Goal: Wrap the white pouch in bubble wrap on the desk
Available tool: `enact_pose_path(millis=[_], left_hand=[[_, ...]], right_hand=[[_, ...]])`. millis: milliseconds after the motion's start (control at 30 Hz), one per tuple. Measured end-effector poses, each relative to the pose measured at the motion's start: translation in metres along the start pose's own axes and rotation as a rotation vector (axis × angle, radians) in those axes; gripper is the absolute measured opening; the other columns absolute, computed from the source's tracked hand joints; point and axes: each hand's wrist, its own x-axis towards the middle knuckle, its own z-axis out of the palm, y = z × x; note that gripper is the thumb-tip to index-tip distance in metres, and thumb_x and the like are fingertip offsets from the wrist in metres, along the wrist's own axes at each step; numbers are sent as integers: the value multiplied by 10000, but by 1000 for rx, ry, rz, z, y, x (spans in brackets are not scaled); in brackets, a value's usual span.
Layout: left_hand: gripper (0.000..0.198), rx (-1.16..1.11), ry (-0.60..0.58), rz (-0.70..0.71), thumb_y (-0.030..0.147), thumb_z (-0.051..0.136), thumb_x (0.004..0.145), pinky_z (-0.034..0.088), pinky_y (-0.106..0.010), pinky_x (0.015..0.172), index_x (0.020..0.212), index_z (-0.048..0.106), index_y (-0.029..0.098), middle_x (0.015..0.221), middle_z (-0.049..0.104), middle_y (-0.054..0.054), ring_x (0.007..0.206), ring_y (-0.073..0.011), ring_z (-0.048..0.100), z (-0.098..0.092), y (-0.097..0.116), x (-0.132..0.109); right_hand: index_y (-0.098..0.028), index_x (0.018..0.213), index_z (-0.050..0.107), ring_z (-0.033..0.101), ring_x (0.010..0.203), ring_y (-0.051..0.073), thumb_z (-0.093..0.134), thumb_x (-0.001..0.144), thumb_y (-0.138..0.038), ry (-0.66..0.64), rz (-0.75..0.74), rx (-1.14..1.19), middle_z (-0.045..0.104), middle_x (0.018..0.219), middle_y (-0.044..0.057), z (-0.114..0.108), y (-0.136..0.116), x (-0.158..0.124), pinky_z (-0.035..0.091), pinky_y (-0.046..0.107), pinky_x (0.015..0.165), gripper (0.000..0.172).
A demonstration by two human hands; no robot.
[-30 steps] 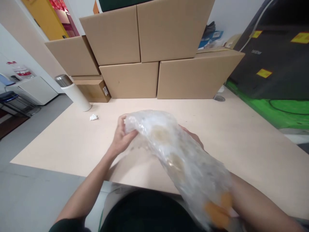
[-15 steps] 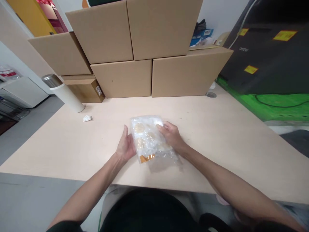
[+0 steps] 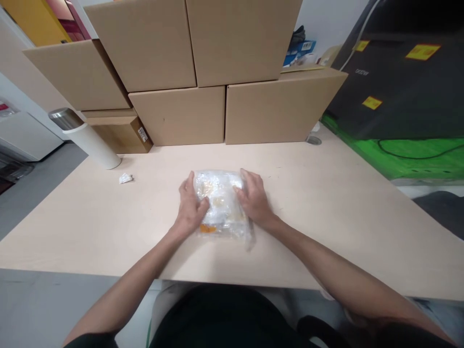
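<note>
Left grip (image 3: 190, 205) and right grip (image 3: 253, 198) clamp opposite sides of a clear plastic packet (image 3: 220, 205) over the worktop (image 3: 362, 208), apparently steadying it; the next move seems to call for even pressure.

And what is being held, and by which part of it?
The packet, by its two sides: left hand at the left edge, right hand at the right.

Dark top (image 3: 213, 319) with short sleeves (image 3: 92, 341)
</note>
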Motion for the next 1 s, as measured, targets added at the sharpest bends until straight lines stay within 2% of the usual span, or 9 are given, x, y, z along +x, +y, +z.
enact_pose_path(millis=[67, 167, 267, 400, 633, 733, 800, 900, 1000], left_hand=[[574, 224, -69, 210, 292, 602, 871, 295, -621, 1142, 1435, 499, 259, 1604, 308, -143, 1481, -383, 283, -2, -7, 1], [452, 362, -299, 334, 349, 453, 988, 232, -576, 1199, 1431, 517, 286, 1593, 382, -98, 1513, -322, 257, -7, -10, 1], [765, 511, -432, 300, 616, 529, 923, 189, -595, 1211, 1560, 311, 253, 1642, 278, -139, 1528, -350, 203, -14, -7, -1], [1191, 687, -570, 286, 836, 557, 749, 173, -599, 1211, 1611, 70, 174, 1665, 111, -219, 1535, -389, 134, -21, -5, -1], [1247, 702, -659, 336, 859, 492, 762, 75, -636, 1207, 1601, -108, 158, 1662, 43, -245, 1541, -400, 55, -26, -14, 3], [835, 635, -684, 295, 648, 305, 990, 54, -621, 1214, 1602, -116, 266, 1687, 5, -144, 1555, -328, 34, -30, -15, 1], [652, 600, -652, 259, 506, 224, 1052, 96, -598, 1219, 1598, -93, 341, 1694, 47, -85, 1556, -291, 89, -33, -16, 1], [777, 602, -607, 297, 562, 337, 1020, 184, -563, 1208, 1597, -118, 307, 1682, 124, -124, 1538, -310, 179, -35, -17, 7], [1032, 702, -601, 393, 743, 438, 897, 96, -588, 1212, 1605, -92, 211, 1669, 99, -201, 1535, -376, 139, -36, -19, 22]], right_hand=[[-214, 1310, 605, 430, 1382, 316, 434, 941, -233, -110, -218, -130, 534, 1440, 143, -3, 0, 0, 327, 531, 1131, 407], [-235, 1309, 627, 441, 1410, 278, 348, 989, -202, -325, -360, -166, 590, 1424, 103, -10, 1, 0, 298, 531, 1164, 426], [-211, 1393, 564, 411, 1439, 289, 409, 1016, -420, -405, -329, -182, 549, 1474, 118, -16, 1, -1, 280, 552, 1185, 458], [-178, 1541, 366, 268, 1503, 362, 512, 877, -721, -551, -298, -279, 340, 1611, 165, -22, 0, -3, 221, 614, 1198, 870], [-232, 1613, 154, 136, 1542, 343, 479, 836, -802, -757, -236, -337, 180, 1672, 132, -30, 1, 4, 129, 601, 1225, 1017], [-246, 1615, 135, 121, 1544, 343, 474, 833, -807, -775, -219, -333, 160, 1678, 123, -32, 0, 7, 113, 604, 1225, 1021], [-275, 1615, 126, 110, 1544, 352, 499, 824, -801, -785, -210, -334, 148, 1683, 109, -35, -1, 7, 90, 613, 1223, 1020], [-306, 1615, 100, 73, 1546, 366, 550, 793, -800, -808, -192, -347, 112, 1691, 97, -39, 1, 8, 50, 628, 1218, 1059], [-264, 1618, 14, -11, 1546, 377, 589, 734, -828, -800, -180, -360, 22, 1693, 136, -39, 5, 10, 28, 634, 1213, 1196]])
